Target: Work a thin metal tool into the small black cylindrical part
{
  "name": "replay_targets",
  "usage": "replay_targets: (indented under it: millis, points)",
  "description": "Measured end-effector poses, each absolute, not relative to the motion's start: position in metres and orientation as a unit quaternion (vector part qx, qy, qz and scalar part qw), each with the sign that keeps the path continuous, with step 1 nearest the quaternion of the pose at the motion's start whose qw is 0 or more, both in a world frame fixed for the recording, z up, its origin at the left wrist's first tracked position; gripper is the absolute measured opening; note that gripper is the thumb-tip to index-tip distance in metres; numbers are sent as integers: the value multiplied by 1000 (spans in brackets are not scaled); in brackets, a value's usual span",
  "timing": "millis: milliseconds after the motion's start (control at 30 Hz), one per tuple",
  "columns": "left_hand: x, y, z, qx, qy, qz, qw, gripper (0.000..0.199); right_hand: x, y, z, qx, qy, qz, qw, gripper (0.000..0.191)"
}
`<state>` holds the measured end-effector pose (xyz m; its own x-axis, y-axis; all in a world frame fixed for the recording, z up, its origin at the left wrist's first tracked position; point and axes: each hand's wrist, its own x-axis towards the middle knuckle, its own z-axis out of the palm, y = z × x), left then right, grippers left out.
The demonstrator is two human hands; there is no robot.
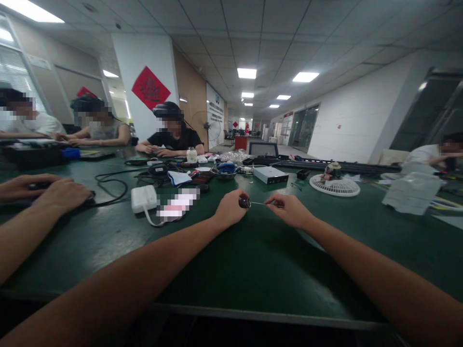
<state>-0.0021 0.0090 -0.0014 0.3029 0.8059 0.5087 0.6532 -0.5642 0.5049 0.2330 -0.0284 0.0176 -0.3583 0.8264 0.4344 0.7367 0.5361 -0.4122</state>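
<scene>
Near the middle of the green table (253,270), my left hand (231,208) is closed around a small dark round object (244,202). A thin metal shaft (258,203) runs from this object toward my right hand (287,208), whose fingers are pinched at its far end. What the right fingertips hold beyond the thin shaft is too small to make out. Both hands are just above or on the tabletop. Behind them lies a silver box-shaped drive (269,174) with a black front.
At left, another person's hands (60,195) hold dark objects near a black cable (112,185). A white adapter (143,199) lies left of my hands. A white fan grille (334,186) and white plastic housing (412,193) stand at right. Several people sit around the table.
</scene>
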Motion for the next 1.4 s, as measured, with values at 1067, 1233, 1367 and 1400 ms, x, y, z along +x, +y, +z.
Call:
replay_targets:
  millis: [1067,1233,1367,1400]
  points:
    - [-1,10,-5,819,442,355,89,27,210,-38,6,-419,-808,267,316,17]
    - [2,6,-3,860,360,343,117,33,219,-30,9,-448,-772,208,400,27]
    - [6,-3,3,891,297,318,128,34,219,-31,11,-453,-775,165,410,33]
    - [7,-6,4,897,288,312,126,33,219,-31,11,-454,-777,157,408,35]
